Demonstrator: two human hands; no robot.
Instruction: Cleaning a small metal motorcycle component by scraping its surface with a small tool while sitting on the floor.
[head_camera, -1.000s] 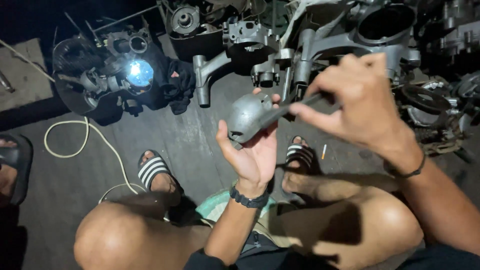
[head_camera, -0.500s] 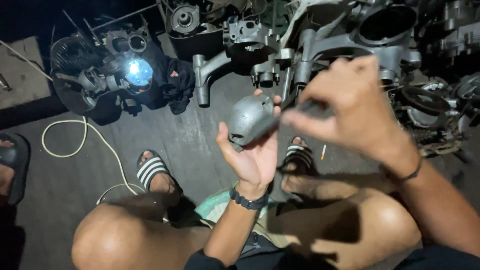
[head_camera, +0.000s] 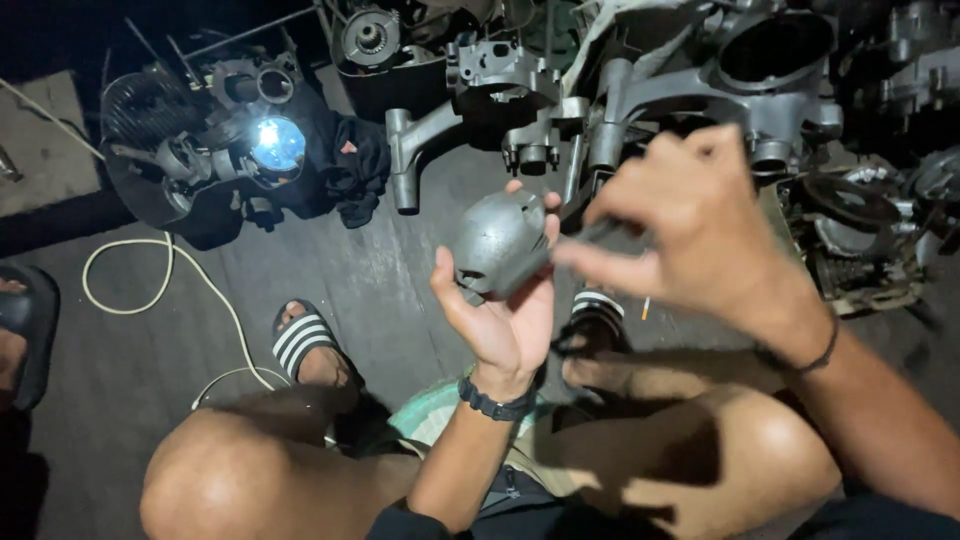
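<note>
The left hand is raised palm-up above the knees, its fingers curled up around a rounded grey metal casing; the casing sits in the cup of the fingers, the thumb on its left side and the fingertips showing past its upper right edge, so the hand is closed on it from below and behind. The right hand hovers just to the right of the casing, its fingers pinched together on a thin dark tool; the tool slants down and to the left, and its far end meets the lower right face of the casing, though the blur there leaves it unclear whether the tip is a blade, a brush or something else. The casing therefore lies between the two hands: borne by the left, touched by the tool from the right.

A dark wristband circles the left wrist, and a thin dark band the right; both bare knees show below, with striped sandals on the feet resting on the grey floor. Beyond the hands lie large grey engine castings; to the left stands a dark engine part with a bright lamp shining on it, a black cloth just beside it; a pale hose loops over the floor near the left foot. Another person's sandalled foot shows at the left edge, well apart from the hands.
</note>
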